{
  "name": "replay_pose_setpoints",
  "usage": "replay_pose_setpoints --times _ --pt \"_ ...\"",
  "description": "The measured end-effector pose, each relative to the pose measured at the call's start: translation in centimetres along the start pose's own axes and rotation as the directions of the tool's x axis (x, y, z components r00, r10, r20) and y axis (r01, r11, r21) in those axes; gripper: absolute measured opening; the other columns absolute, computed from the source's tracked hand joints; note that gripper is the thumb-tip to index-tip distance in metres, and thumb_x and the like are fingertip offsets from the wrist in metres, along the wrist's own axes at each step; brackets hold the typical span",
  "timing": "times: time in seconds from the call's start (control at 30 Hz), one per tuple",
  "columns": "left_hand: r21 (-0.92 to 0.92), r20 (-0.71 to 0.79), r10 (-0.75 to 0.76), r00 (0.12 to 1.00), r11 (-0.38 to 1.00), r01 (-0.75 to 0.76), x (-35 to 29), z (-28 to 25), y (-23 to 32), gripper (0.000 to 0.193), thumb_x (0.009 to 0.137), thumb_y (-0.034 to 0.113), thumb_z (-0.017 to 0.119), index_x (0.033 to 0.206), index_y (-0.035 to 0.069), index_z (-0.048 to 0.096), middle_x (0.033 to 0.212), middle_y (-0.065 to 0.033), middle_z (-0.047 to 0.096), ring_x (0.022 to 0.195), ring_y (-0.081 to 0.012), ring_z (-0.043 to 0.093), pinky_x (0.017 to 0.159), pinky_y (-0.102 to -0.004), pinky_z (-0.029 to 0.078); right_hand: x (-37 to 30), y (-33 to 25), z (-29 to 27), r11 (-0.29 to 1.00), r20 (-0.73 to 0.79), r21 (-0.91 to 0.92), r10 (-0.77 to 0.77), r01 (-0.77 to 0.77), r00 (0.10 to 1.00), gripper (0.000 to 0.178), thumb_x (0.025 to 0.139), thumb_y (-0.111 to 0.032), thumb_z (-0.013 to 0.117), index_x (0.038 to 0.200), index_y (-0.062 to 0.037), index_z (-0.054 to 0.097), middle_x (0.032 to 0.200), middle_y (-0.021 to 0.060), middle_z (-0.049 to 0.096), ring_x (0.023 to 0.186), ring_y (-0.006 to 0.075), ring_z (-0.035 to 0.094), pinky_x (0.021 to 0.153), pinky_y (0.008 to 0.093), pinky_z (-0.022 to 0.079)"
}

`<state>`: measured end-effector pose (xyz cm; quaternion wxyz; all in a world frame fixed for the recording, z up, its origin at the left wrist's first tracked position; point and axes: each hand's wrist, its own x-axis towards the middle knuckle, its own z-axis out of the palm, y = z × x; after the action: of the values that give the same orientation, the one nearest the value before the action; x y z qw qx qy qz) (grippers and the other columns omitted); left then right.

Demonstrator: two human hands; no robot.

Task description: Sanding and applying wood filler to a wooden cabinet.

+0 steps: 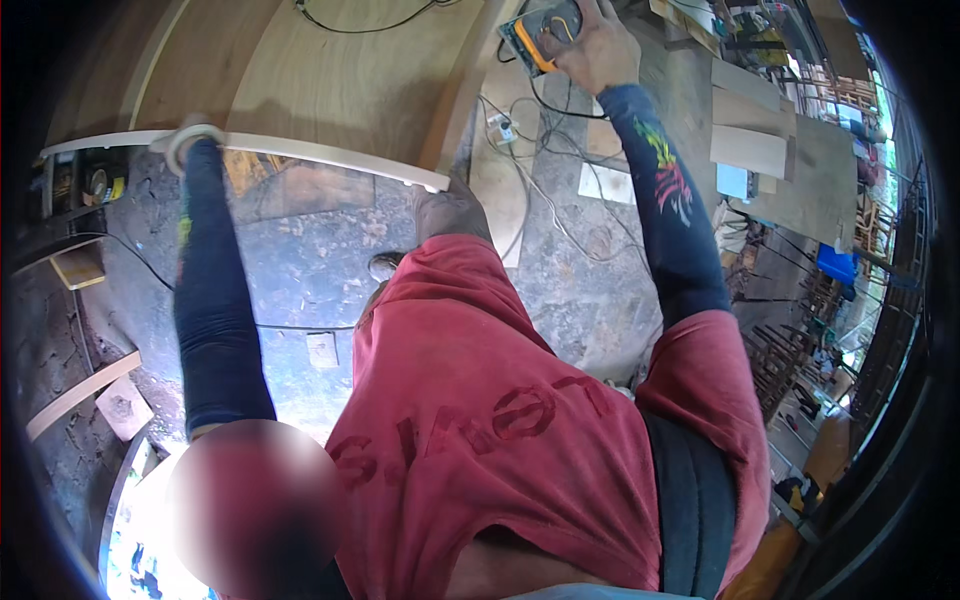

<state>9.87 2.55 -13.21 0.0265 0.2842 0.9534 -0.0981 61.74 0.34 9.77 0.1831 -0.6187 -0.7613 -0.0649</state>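
Though fisheye-bent, I read this:
Left hand (192, 140): wrapped around long thin white curved wooden strip (300, 150); light, springy.
Right hand (598, 48): clasping orange-and-grey power tool (540, 30); heavy, rigid; grip body.

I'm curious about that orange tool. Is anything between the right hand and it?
No. The right hand already rests on the orange and grey power tool on the wooden board, with nothing between them. A black cord trails below the hand. The left hand is far off, gripping the curved white strip.

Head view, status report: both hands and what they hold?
Left hand gripping curved white strip. Right hand on orange-and-grey power tool. Cables strewn on floor.
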Motion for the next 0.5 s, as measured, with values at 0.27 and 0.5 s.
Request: replay_pose_setpoints --times 0.27,0.5 --pt "-0.166 0.116 0.189 0.975 0.972 -0.169 -0.8 -6.4 3.3 0.041 0.099 0.033 0.055 0.136 0.019 0.063 0.135 -0.0059 0.065 0.123 -0.0206 0.063 0.093 -0.0445 0.051 0.5 0.3 1.9 0.992 -0.128 0.091 0.098 -0.086 0.987 0.073 0.073 -0.051 0.083 0.129 -0.0109 0.058 0.106 0.0190 0.071 0.094 0.0374 0.071 0.080 0.0471 0.056" --pt "0.425 0.322 0.412 0.852 0.742 -0.519 -1.3 -7.6 4.8 0.037 0.092 0.030 0.066 0.126 0.015 0.072 0.129 -0.0082 0.071 0.116 -0.0194 0.069 0.089 -0.0339 0.054 3.4 -6.5 4.1 1.000 0.164 -0.008 -0.008 0.009 0.986 0.073 0.076 -0.052 0.079 0.131 -0.0092 0.054 0.101 0.0194 0.072 0.095 0.0402 0.071 0.083 0.0499 0.057"
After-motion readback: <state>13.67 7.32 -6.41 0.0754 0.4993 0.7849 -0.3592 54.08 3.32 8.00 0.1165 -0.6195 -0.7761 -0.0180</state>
